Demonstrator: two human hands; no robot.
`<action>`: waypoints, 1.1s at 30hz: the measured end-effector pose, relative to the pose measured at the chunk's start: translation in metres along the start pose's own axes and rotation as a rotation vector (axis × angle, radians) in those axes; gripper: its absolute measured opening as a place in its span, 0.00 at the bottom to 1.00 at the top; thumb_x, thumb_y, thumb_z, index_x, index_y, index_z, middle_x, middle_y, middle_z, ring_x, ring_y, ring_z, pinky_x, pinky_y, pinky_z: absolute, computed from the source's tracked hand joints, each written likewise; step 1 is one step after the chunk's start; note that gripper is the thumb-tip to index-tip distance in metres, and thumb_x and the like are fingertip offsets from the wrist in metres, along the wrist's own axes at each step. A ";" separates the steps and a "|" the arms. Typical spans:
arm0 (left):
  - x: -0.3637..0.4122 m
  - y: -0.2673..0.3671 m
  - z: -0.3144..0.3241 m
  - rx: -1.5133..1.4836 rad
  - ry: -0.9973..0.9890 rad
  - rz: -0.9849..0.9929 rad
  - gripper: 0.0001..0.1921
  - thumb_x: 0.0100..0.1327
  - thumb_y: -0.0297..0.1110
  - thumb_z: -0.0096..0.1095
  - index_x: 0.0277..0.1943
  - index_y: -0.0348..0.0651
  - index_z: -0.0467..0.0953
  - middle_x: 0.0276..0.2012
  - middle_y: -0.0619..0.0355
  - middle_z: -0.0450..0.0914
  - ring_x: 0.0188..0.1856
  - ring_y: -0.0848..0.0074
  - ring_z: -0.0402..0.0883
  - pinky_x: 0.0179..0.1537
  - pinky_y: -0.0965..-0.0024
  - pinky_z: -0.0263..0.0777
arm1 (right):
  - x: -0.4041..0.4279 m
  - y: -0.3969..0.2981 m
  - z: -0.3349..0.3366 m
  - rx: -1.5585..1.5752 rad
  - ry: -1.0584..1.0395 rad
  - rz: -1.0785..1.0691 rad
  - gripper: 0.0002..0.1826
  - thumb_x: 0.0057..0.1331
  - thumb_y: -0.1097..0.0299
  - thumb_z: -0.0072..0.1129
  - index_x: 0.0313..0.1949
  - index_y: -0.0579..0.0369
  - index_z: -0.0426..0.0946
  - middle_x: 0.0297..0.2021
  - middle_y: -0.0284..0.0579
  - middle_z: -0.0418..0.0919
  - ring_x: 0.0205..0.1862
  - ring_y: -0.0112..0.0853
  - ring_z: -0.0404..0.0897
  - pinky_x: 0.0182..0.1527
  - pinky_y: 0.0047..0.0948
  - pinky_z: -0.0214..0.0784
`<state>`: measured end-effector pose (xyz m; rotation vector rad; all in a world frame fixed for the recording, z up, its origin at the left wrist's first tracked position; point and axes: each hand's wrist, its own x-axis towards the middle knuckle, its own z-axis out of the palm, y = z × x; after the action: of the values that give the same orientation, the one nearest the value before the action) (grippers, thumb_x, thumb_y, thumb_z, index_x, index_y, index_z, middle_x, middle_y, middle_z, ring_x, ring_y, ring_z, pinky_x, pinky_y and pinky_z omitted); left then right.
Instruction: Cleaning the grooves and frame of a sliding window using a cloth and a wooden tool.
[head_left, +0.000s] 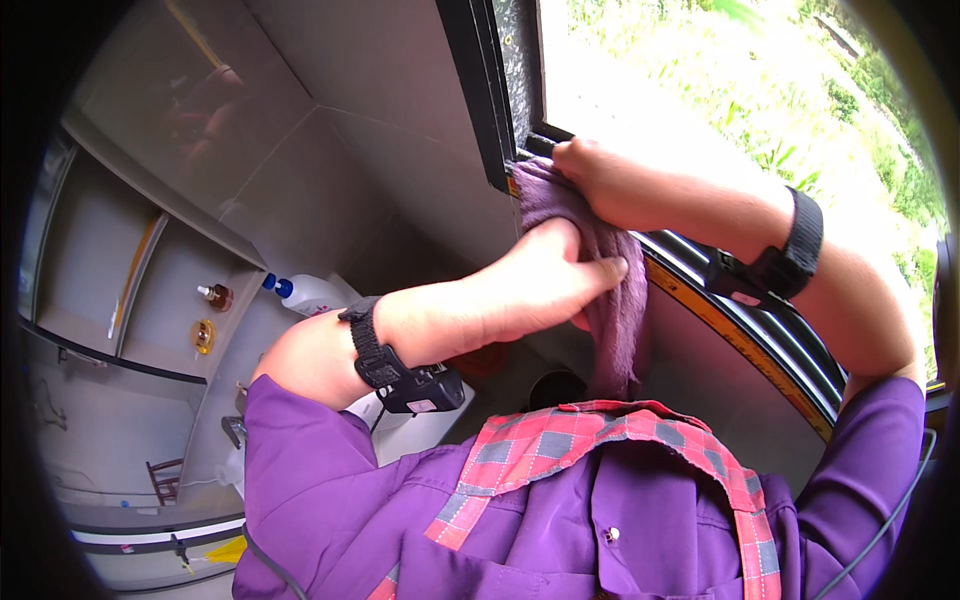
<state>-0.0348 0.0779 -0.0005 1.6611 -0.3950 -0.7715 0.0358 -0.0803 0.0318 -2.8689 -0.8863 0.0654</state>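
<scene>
A purple towel-like cloth (619, 300) hangs from the lower corner of a dark window frame (517, 90). My right hand (592, 176) holds the cloth's upper part against that corner, its fingers mostly hidden behind the wrist and the fabric. Below it, my left hand (562, 270) grips the hanging length, with the thumb lying across the folds. The cloth's lower end reaches down in front of the checked apron (600, 435) I wear. Under my right forearm runs the window's metal track (739, 300), with a yellow printed strip (720, 341) along its edge.
Tiled walls (337, 180) meet beside the window. To the left, a shelf unit (161, 292) holds small bottles, including an amber bottle (217, 297). A white pump bottle (307, 294) with a blue top stands near my left elbow, above a faucet (234, 431). Bright greenery shows outside.
</scene>
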 end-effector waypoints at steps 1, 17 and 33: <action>0.002 -0.001 -0.003 -0.052 0.007 0.045 0.21 0.75 0.36 0.59 0.58 0.24 0.69 0.46 0.45 0.83 0.42 0.67 0.88 0.38 0.65 0.85 | 0.009 0.007 0.014 0.024 0.093 -0.005 0.08 0.67 0.73 0.57 0.41 0.59 0.83 0.31 0.54 0.85 0.33 0.45 0.87 0.40 0.43 0.76; 0.001 -0.001 -0.005 0.126 0.057 -0.033 0.20 0.76 0.37 0.59 0.58 0.25 0.72 0.41 0.51 0.84 0.41 0.74 0.86 0.37 0.68 0.84 | 0.009 -0.024 -0.027 -0.088 -0.258 0.105 0.11 0.62 0.80 0.58 0.44 0.62 0.84 0.29 0.54 0.86 0.31 0.44 0.89 0.34 0.41 0.80; 0.001 0.012 -0.010 0.277 -0.042 -0.073 0.18 0.71 0.35 0.59 0.50 0.23 0.77 0.38 0.47 0.85 0.40 0.68 0.88 0.39 0.62 0.83 | -0.001 -0.033 -0.036 -0.149 -0.206 0.023 0.11 0.62 0.76 0.59 0.43 0.60 0.87 0.31 0.54 0.86 0.36 0.46 0.88 0.41 0.43 0.80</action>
<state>-0.0256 0.0819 0.0115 1.9293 -0.4905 -0.8354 0.0193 -0.0577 0.0721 -3.0527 -0.9302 0.3159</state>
